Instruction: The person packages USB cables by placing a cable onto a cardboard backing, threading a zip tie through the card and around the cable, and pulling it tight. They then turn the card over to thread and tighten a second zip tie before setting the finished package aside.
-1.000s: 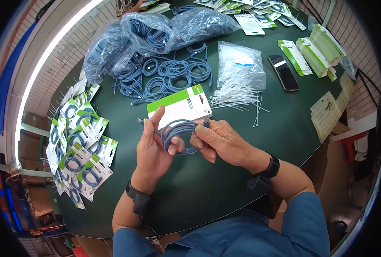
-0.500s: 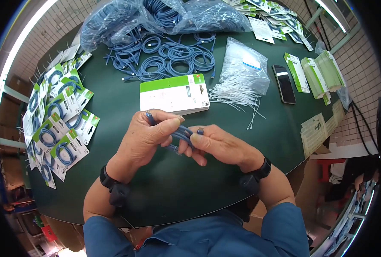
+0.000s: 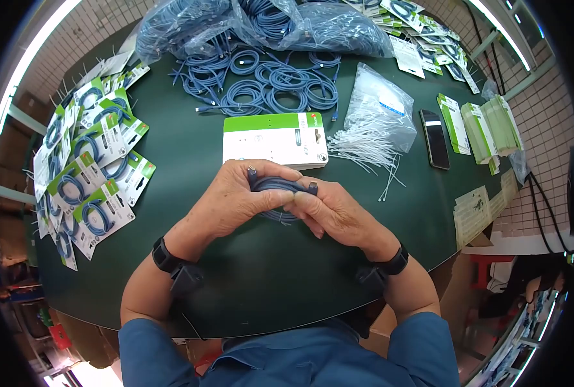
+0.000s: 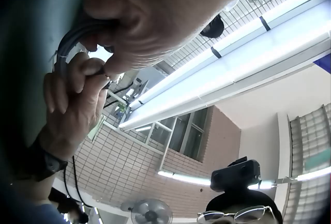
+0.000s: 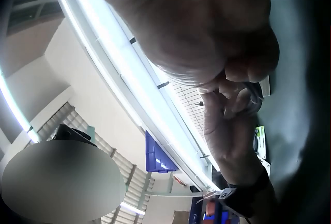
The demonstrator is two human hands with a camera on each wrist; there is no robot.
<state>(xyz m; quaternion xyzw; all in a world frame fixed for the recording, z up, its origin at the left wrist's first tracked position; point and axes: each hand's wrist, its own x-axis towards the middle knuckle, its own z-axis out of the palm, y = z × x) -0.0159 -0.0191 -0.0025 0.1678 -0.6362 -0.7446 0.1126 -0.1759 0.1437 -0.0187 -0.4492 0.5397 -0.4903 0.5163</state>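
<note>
In the head view, a coiled blue USB cable (image 3: 275, 185) is held between both hands over the table. My left hand (image 3: 232, 197) grips the coil's left side, thumb along the front, and one plug (image 3: 252, 173) pokes up beside it. My right hand (image 3: 338, 211) pinches the right side with thumb and fingers, where another plug (image 3: 312, 188) stands up. The two thumb tips meet at the middle of the coil. Just beyond the hands lies a stack of white and green packaging cards (image 3: 261, 143). The left wrist view shows the dark cable loop (image 4: 66, 45) curving between the hands.
Loose blue cable coils (image 3: 280, 87) lie behind the cards, before plastic bags of cables (image 3: 338, 29). White cable ties (image 3: 364, 147) spill from a clear bag (image 3: 380, 103). A phone (image 3: 435, 138) and card stacks (image 3: 477, 132) are at right; carded cables (image 3: 93, 174) pile at left.
The left hand has turned from palm-up, with fingers spread, to gripping the coil. Both hands have drawn together, and the open loop is now bunched tighter. The head view has tilted and shifted.
</note>
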